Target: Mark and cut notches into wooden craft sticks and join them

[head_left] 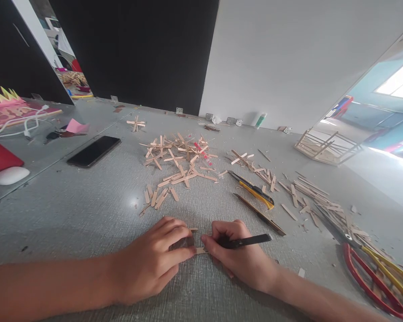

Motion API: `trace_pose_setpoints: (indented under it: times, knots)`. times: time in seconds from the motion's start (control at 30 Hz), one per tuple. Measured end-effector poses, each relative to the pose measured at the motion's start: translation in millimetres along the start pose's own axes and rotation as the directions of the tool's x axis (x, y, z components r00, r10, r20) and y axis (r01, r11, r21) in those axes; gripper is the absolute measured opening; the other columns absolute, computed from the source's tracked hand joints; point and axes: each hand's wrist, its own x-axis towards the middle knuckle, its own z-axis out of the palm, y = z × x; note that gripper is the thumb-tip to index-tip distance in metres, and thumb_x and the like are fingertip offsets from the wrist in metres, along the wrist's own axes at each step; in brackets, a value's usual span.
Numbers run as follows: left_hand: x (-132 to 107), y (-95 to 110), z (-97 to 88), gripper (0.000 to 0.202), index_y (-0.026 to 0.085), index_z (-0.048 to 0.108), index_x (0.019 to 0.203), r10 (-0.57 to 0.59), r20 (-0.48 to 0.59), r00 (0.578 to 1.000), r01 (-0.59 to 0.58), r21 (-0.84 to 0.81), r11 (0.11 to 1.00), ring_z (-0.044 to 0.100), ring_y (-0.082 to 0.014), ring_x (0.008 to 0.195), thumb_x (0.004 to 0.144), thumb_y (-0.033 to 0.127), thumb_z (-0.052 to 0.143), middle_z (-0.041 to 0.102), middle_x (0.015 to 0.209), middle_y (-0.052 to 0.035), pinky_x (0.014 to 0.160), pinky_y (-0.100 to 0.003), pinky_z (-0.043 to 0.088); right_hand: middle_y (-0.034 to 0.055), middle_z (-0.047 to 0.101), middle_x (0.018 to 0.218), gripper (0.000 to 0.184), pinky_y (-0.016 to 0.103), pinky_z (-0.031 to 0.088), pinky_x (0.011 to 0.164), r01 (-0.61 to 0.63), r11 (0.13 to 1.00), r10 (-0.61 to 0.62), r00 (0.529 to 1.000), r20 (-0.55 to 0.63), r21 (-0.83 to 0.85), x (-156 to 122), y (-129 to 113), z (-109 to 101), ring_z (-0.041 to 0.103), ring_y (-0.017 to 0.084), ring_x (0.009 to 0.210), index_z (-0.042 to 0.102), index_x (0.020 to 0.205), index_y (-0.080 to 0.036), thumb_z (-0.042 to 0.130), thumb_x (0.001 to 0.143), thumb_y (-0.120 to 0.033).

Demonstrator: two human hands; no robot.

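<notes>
My left hand (156,261) lies on the grey table near its front edge, fingers pressed down on a small flat wooden stick piece (191,243). My right hand (237,255) is closed round a thin black pen-like tool (246,242), its tip hidden at the stick between the two hands. The two hands nearly touch at the fingertips. A heap of wooden sticks and stick crosses (177,163) lies beyond them in the middle of the table.
A yellow utility knife (255,190) and a dark ruler-like strip (260,213) lie right of centre. Red and yellow-handled tools (372,273) sit at the right, a stick frame (325,147) at the far right. A black phone (94,151) lies to the left.
</notes>
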Motion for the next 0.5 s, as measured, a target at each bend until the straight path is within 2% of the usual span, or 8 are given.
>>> trace_pose_setpoints:
  times: [0.3,0.5]
  knots:
    - [1.9,0.9,-2.1,0.040,0.012,0.068,0.120,-0.002,0.003,1.000,0.002,-0.003,1.000,0.056,-0.0281,0.113,0.090,-0.004,0.047,0.064,0.115,-0.0143,0.098,-0.044,0.052,-0.0067,0.044,0.043,0.043,0.023,0.020,0.034,0.011,0.999,-0.012,1.000,-0.018,-0.051,-0.3,-1.0,-0.9,0.035,0.006,0.033,0.037,0.062,-0.025,0.060,0.095,-0.039]
    - [0.9,0.7,-0.2,0.040,0.013,0.067,0.120,0.004,-0.008,1.000,-0.004,0.008,1.000,0.057,-0.0279,0.113,0.091,-0.004,0.047,0.065,0.116,-0.0140,0.098,-0.046,0.052,-0.0095,0.033,0.040,0.043,0.024,0.018,0.037,0.050,0.994,-0.053,0.998,-0.024,-0.099,-0.4,-2.7,-1.1,0.030,0.006,0.034,0.036,0.060,-0.025,0.060,0.094,-0.036]
